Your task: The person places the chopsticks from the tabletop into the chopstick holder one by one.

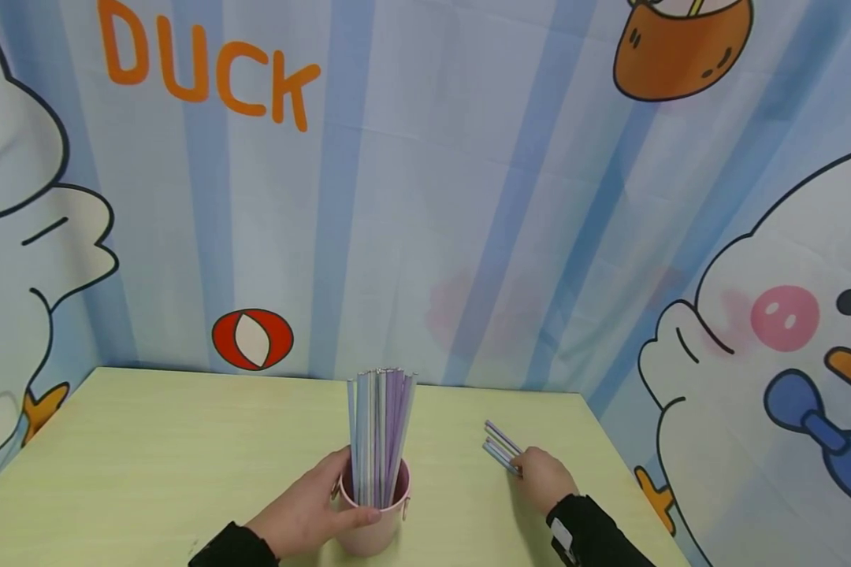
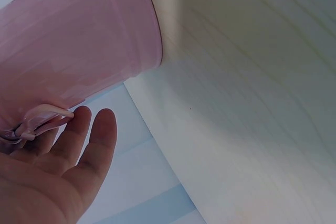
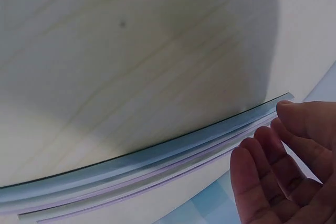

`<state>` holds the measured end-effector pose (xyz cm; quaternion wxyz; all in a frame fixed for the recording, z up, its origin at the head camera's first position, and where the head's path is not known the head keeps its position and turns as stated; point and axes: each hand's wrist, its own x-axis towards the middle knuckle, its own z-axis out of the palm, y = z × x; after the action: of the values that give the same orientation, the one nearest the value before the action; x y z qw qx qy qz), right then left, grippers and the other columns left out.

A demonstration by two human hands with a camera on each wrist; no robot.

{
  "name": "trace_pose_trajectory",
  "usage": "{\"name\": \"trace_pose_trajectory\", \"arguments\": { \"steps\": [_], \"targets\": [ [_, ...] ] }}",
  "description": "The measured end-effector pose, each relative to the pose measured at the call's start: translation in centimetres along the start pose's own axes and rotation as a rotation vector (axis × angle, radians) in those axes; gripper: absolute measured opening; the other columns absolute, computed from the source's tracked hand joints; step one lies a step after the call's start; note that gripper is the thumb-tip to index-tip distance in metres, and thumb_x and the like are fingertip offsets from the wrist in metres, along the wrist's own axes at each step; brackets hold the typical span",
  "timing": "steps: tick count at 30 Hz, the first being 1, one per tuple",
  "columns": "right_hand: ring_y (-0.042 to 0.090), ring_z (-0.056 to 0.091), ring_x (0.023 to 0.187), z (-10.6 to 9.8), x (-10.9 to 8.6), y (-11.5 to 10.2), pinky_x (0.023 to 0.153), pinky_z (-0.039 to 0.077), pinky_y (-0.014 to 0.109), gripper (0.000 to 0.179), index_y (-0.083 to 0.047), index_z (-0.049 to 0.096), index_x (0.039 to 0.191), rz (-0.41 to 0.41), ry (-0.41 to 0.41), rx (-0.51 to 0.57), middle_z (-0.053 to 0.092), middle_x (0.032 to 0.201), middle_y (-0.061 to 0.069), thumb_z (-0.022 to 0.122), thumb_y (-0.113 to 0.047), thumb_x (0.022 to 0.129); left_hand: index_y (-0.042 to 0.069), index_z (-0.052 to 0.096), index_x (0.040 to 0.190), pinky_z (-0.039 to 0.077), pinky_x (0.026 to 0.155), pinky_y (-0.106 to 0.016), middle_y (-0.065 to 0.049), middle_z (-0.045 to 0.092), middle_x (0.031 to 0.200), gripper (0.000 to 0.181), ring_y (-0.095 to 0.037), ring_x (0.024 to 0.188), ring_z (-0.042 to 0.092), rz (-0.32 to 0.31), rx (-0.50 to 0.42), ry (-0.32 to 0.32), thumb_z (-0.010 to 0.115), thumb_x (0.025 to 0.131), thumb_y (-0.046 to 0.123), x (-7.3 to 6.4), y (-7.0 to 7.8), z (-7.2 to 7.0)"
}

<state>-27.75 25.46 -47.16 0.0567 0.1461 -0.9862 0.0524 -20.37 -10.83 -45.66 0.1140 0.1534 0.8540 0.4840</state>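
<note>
A small pink bucket [image 1: 369, 540] stands upright on the table, filled with a bunch of pale blue, clear and purple drinking straws [image 1: 379, 433]. My left hand [image 1: 308, 505] grips it from the left, its thumb across the front near the rim. In the left wrist view, fingers [image 2: 102, 135] lie by a pink bow-like loop [image 2: 47, 116] on the bucket's side. To the right of the bucket, my right hand [image 1: 546, 477] pinches several loose straws [image 1: 499, 454] at one end. Up close, those blue and purple straws [image 3: 157, 156] run between thumb and fingertips, low over the table.
The pale yellow wood-grain table [image 1: 184, 441] ends at a back edge. Right behind it hangs a blue-and-white striped cloth [image 1: 425, 197] printed with ducks, a ball and orange letters. The cloth also closes in both sides.
</note>
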Motion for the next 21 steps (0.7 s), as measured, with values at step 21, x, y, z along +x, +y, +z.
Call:
{"name": "trace_pose_trajectory", "arguments": {
  "steps": [21],
  "targets": [
    [0.024,0.063,0.071,1.1,-0.2,0.3,0.066,0.058,0.042,0.01,-0.006,0.077,0.089,0.003,0.022,-0.07,0.062,0.079,0.008,0.075,-0.003,0.08,0.013,0.025,0.154,0.037,0.102,-0.065,-0.013,0.038,0.152,0.103,-0.039,0.132,0.042,0.014,0.006,0.003,0.074,0.075,0.057,0.0,0.0,-0.1]
  ]
}}
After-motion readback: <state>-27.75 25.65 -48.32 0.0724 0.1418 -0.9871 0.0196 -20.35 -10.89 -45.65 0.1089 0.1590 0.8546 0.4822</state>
